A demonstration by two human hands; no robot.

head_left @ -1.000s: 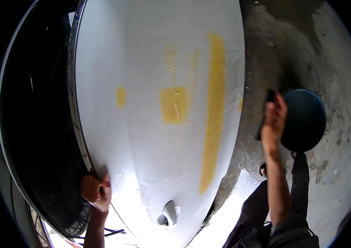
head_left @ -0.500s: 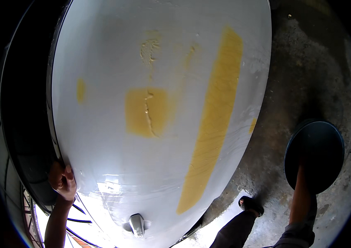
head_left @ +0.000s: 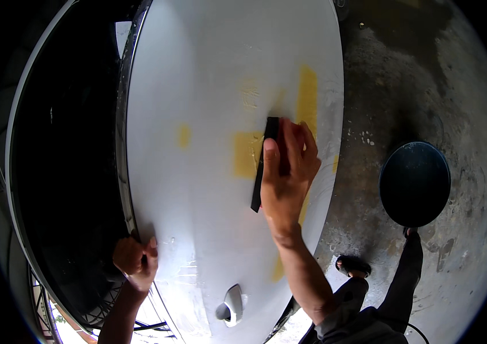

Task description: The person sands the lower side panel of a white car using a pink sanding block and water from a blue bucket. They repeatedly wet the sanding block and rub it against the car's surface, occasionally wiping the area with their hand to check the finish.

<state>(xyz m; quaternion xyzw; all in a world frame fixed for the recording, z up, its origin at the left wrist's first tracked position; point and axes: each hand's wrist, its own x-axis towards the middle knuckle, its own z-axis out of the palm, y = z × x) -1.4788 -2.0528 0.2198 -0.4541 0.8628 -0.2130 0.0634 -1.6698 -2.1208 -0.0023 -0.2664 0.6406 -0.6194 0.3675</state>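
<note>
A long narrow sanding block (head_left: pixel 259 183), black at its edge with some red showing by the fingers, lies flat on the light grey car door (head_left: pixel 197 189). My right hand (head_left: pixel 289 178) grips it from above, thumb on the left side and fingers on the right. Under and beside the block are a yellow square patch (head_left: pixel 243 157) and a long yellow strip (head_left: pixel 308 94), both partly hidden. My left hand (head_left: pixel 135 261) is closed in a loose fist, thumb raised, against the door's window edge; no object shows in it.
The door handle (head_left: pixel 233 307) sits at the near end of the door. Dark window glass (head_left: pixel 65 172) borders the left. A dark round bucket (head_left: pixel 415 186) stands on the wet concrete floor (head_left: pixel 364 114) at right, near my sandalled feet. A small yellow spot (head_left: pixel 184 136) marks the panel.
My right hand has come out of the bucket and is on the door with the sanding block. The view has shifted, and the long yellow strip is now partly covered. My left hand stays at the window edge.
</note>
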